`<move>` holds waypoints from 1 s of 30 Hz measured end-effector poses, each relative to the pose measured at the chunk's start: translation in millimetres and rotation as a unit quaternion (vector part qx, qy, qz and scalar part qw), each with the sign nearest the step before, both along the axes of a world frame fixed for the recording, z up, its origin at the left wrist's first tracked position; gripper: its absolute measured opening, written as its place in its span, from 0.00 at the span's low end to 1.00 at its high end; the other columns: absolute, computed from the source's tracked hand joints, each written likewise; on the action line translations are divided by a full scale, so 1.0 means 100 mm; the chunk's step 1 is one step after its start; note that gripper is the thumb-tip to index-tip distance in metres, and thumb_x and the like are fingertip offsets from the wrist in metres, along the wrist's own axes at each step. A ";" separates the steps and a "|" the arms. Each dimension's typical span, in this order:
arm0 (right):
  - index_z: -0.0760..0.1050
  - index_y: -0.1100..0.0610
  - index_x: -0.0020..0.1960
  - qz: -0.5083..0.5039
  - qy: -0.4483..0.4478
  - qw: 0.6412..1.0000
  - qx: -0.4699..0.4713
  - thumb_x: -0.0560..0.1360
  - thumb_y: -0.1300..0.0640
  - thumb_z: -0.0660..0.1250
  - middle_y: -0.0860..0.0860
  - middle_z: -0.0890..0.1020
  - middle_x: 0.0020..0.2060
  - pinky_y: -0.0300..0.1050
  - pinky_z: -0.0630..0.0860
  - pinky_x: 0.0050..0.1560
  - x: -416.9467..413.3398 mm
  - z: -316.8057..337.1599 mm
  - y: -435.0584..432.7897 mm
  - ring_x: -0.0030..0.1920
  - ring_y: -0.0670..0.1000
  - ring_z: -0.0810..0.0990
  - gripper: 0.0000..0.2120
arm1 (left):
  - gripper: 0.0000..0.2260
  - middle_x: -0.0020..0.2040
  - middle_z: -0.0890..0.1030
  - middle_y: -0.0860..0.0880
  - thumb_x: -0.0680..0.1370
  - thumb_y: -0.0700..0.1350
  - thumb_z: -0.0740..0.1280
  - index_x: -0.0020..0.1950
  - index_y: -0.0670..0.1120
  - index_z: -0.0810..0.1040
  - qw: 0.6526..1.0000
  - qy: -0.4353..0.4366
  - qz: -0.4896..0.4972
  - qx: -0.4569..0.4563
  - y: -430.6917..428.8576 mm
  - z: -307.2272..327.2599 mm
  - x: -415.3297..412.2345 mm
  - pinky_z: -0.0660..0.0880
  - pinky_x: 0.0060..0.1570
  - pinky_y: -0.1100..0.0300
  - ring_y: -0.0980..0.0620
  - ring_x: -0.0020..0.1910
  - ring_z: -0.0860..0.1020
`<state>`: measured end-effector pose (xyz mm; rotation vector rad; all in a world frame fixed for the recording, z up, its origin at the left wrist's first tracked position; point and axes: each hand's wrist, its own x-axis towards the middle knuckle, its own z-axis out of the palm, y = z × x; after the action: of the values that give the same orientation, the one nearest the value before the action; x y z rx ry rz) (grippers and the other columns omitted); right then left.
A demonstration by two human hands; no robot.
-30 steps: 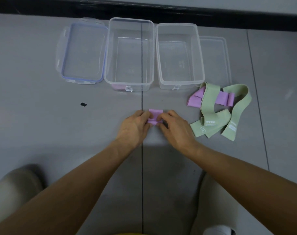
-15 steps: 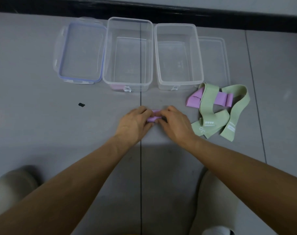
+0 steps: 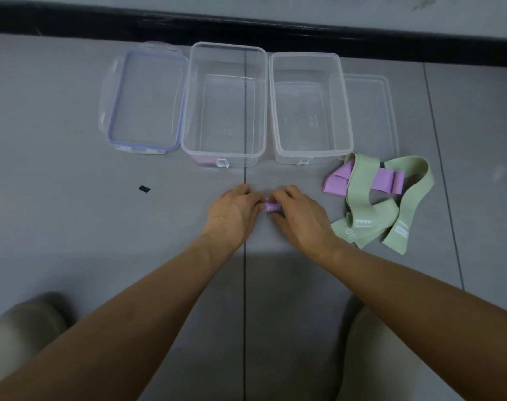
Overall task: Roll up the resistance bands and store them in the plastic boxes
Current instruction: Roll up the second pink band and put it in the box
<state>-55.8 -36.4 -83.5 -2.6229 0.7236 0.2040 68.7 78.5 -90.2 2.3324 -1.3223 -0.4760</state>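
We read "30" on the green band (image 3: 360,183); left hand (image 3: 232,215) and right hand (image 3: 300,215) pinch a small rolled purple band (image 3: 271,206).

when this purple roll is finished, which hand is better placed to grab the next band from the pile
Right, probably. The right hand sits just beside the pile of green and purple bands, while the left hand is on the far side of the purple roll that both hands pinch.

The hands (image 3: 271,211) have seemingly rolled the purple band (image 3: 271,207) into a tighter bundle
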 end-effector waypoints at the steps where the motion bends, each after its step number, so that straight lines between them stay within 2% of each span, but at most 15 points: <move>1: 0.73 0.52 0.57 0.006 0.005 1.000 -0.008 0.78 0.48 0.65 0.52 0.75 0.53 0.51 0.76 0.40 0.03 0.01 -0.02 0.45 0.56 0.78 0.11 | 0.08 0.47 0.79 0.45 0.79 0.48 0.65 0.52 0.47 0.81 1.000 0.001 0.005 -0.008 0.01 0.00 0.00 0.74 0.43 0.51 0.41 0.43 0.78; 5: 0.74 0.52 0.55 0.026 0.004 1.000 -0.016 0.80 0.47 0.62 0.51 0.74 0.51 0.49 0.75 0.39 0.06 0.03 -0.09 0.44 0.55 0.77 0.10 | 0.06 0.44 0.78 0.48 0.78 0.50 0.67 0.49 0.49 0.80 0.999 0.004 0.023 -0.030 0.02 -0.03 -0.01 0.75 0.40 0.52 0.43 0.41 0.78; 8: 0.74 0.52 0.53 0.023 -0.008 1.000 -0.001 0.80 0.47 0.61 0.50 0.74 0.49 0.51 0.76 0.40 0.07 0.01 -0.09 0.42 0.53 0.76 0.09 | 0.09 0.48 0.77 0.49 0.75 0.50 0.70 0.52 0.49 0.78 0.999 0.030 0.006 -0.030 0.07 -0.06 0.01 0.75 0.41 0.53 0.46 0.43 0.77; 12: 0.75 0.54 0.50 0.023 -0.028 0.998 0.049 0.80 0.48 0.61 0.49 0.73 0.47 0.52 0.75 0.40 0.16 0.05 -0.06 0.41 0.52 0.75 0.10 | 0.09 0.49 0.77 0.48 0.74 0.47 0.71 0.52 0.48 0.78 0.995 0.074 0.047 -0.049 0.11 -0.04 0.09 0.75 0.44 0.52 0.45 0.44 0.78; 14: 0.75 0.54 0.49 0.003 -0.048 0.995 0.090 0.81 0.48 0.61 0.49 0.73 0.45 0.50 0.73 0.42 0.25 0.09 -0.06 0.41 0.51 0.75 0.10 | 0.08 0.48 0.79 0.50 0.74 0.46 0.72 0.52 0.48 0.79 0.989 0.110 0.074 -0.070 0.11 0.00 0.16 0.75 0.46 0.54 0.50 0.42 0.77; 17: 0.79 0.53 0.53 -0.033 -0.058 0.988 0.140 0.81 0.50 0.61 0.49 0.78 0.46 0.46 0.71 0.46 0.37 0.18 -0.08 0.46 0.51 0.76 0.10 | 0.08 0.45 0.80 0.53 0.74 0.46 0.73 0.52 0.50 0.80 0.975 0.181 0.100 -0.077 0.11 0.08 0.31 0.73 0.46 0.60 0.56 0.37 0.74; 20: 0.79 0.48 0.60 -0.046 -0.088 0.979 0.179 0.80 0.50 0.63 0.47 0.82 0.51 0.44 0.74 0.51 0.43 0.30 -0.09 0.49 0.47 0.79 0.11 | 0.09 0.43 0.81 0.52 0.74 0.51 0.71 0.51 0.49 0.81 0.977 0.189 0.075 -0.069 0.14 0.16 0.46 0.73 0.44 0.59 0.53 0.38 0.76; 23: 0.78 0.45 0.58 -0.004 -0.106 0.979 0.173 0.79 0.47 0.65 0.43 0.82 0.49 0.44 0.76 0.50 0.47 0.40 -0.13 0.46 0.44 0.79 0.10 | 0.06 0.37 0.78 0.54 0.76 0.53 0.70 0.44 0.52 0.78 0.983 0.169 0.040 -0.052 0.18 0.24 0.56 0.71 0.39 0.59 0.53 0.36 0.74; 25: 0.79 0.47 0.57 0.036 -0.101 0.982 0.155 0.77 0.47 0.68 0.44 0.79 0.48 0.47 0.77 0.48 0.52 0.46 -0.20 0.45 0.45 0.78 0.10 | 0.12 0.32 0.71 0.54 0.77 0.54 0.69 0.37 0.55 0.70 0.988 0.149 0.022 -0.045 0.18 0.31 0.62 0.66 0.35 0.58 0.54 0.33 0.69; 28: 0.79 0.48 0.57 0.096 -0.077 0.986 0.116 0.77 0.47 0.69 0.45 0.79 0.48 0.49 0.76 0.48 0.62 0.60 -0.30 0.45 0.46 0.77 0.11 | 0.16 0.29 0.67 0.53 0.78 0.56 0.66 0.35 0.51 0.67 0.990 0.136 0.008 -0.043 0.16 0.41 0.70 0.62 0.32 0.58 0.54 0.30 0.66; 30: 0.78 0.48 0.60 0.135 -0.082 0.983 0.089 0.78 0.45 0.67 0.45 0.80 0.49 0.46 0.76 0.47 0.71 0.70 -0.35 0.45 0.45 0.76 0.13 | 0.16 0.29 0.67 0.53 0.78 0.56 0.66 0.34 0.51 0.67 0.991 0.129 0.005 -0.038 0.12 0.48 0.77 0.61 0.31 0.58 0.54 0.29 0.66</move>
<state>14.7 -71.5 -13.1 -2.5213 0.2781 0.1201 146.0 90.6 -42.6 2.1305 -1.1845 -0.6872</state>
